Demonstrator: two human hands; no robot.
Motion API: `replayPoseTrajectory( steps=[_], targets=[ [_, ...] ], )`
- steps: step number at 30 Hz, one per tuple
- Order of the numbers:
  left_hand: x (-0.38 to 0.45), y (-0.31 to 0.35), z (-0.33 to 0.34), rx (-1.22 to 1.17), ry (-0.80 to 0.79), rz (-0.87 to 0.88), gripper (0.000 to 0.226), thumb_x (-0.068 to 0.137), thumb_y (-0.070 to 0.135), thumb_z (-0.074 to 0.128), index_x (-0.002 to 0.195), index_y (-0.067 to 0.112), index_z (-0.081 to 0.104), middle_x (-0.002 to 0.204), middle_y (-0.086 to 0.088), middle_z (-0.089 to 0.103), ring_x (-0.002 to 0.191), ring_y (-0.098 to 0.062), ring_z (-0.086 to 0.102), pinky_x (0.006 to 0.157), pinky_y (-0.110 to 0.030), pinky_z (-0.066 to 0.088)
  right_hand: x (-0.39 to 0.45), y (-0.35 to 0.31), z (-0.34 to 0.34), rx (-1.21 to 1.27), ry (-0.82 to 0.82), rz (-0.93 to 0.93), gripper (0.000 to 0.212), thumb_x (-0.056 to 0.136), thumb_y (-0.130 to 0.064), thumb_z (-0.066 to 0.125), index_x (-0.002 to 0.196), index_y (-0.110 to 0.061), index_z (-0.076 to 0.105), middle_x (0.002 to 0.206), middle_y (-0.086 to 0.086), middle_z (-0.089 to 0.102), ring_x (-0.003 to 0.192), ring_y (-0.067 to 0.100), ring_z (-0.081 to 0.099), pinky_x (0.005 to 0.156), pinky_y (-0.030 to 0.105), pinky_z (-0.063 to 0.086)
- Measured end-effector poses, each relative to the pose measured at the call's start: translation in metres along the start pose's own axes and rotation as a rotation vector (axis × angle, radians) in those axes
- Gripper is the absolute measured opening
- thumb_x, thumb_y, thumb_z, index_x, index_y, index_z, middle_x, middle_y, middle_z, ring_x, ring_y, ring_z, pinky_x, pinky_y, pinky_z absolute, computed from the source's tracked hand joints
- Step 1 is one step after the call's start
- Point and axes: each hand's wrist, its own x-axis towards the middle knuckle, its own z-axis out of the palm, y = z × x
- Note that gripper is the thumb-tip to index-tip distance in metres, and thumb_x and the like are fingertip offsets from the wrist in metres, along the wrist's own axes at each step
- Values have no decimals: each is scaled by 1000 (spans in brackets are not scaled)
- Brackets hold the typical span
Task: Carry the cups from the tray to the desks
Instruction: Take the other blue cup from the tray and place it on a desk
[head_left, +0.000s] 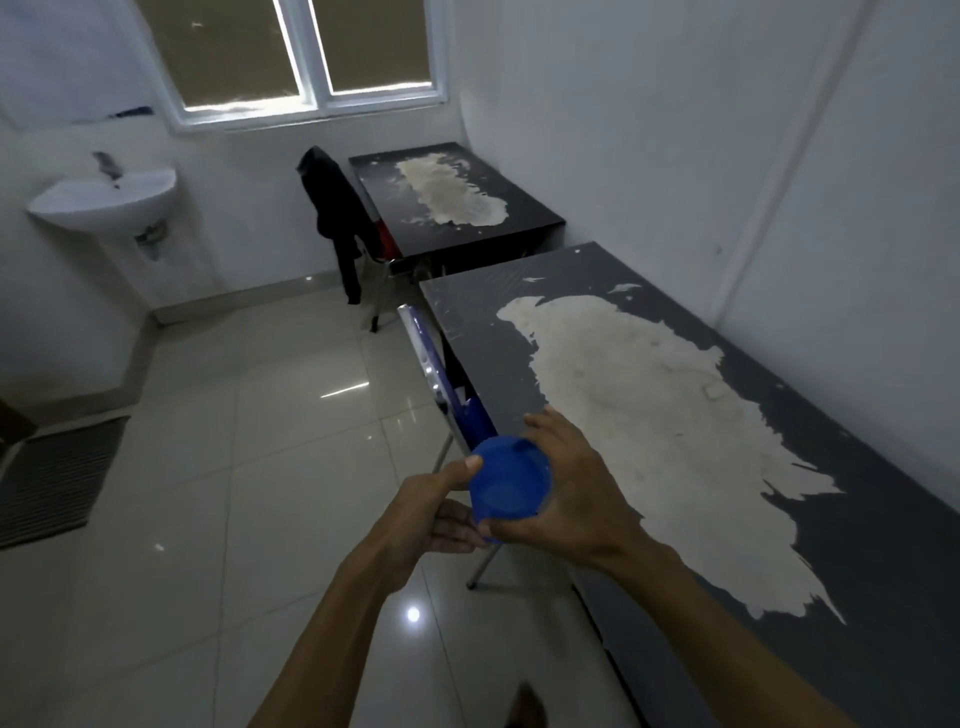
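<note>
Head view: wall sink (106, 200) far left. Left hand (431, 512) curls under blue cup (511, 483), thumb on rim. Right hand (569, 491) wraps cup's far side, fingers bent round it. Cup held in air above floor, just beside near desk (852, 519); far desk (524, 205) beyond.

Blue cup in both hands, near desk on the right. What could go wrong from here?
1. The near desk has a large peeled, pale patch over much of its top; a cup set on a ragged edge might sit unevenly.
2. The blue cup is held over the floor, beside the desk edge, by the left hand and right hand; a slip likely drops it onto tile.
3. A chair stands close against the desk and could snag the move.
</note>
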Motion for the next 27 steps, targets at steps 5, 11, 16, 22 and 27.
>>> replayPoseTrajectory(
  steps=[5,11,16,22,27],
  targets=[
    [73,27,-1,36,-80,-3,74,62,71,63,112,16,66,88,-19,74,80,-31,72,74,-37,59,48,36,-7,-8,70,74,102,55,-53,89,138,-10,47,148,7,46,142,21,32,116,34,29],
    [146,41,14,78,-140,-13,70,68,68,65,112,13,67,91,-22,74,83,-33,72,72,-37,61,84,86,-14,1,118,193,103,54,-59,86,137,-12,46,147,4,45,143,19,31,113,29,30],
    [198,46,32,150,-277,-88,69,64,74,63,103,19,73,93,-16,75,86,-33,71,80,-44,58,94,122,-16,40,181,338,100,55,-48,90,137,-13,46,148,6,44,143,21,31,116,41,32],
    [258,36,50,206,-456,-143,74,55,78,68,102,22,74,95,-14,76,86,-29,73,71,-30,57,98,163,-11,5,268,485,95,52,-56,89,131,-16,53,149,2,42,145,18,27,117,40,30],
    [302,27,54,221,-548,-254,53,63,69,72,96,28,74,98,-12,75,89,-31,73,72,-31,58,103,187,9,-9,323,608,93,51,-57,88,128,-17,56,151,2,41,147,17,22,119,41,26]
  ],
)
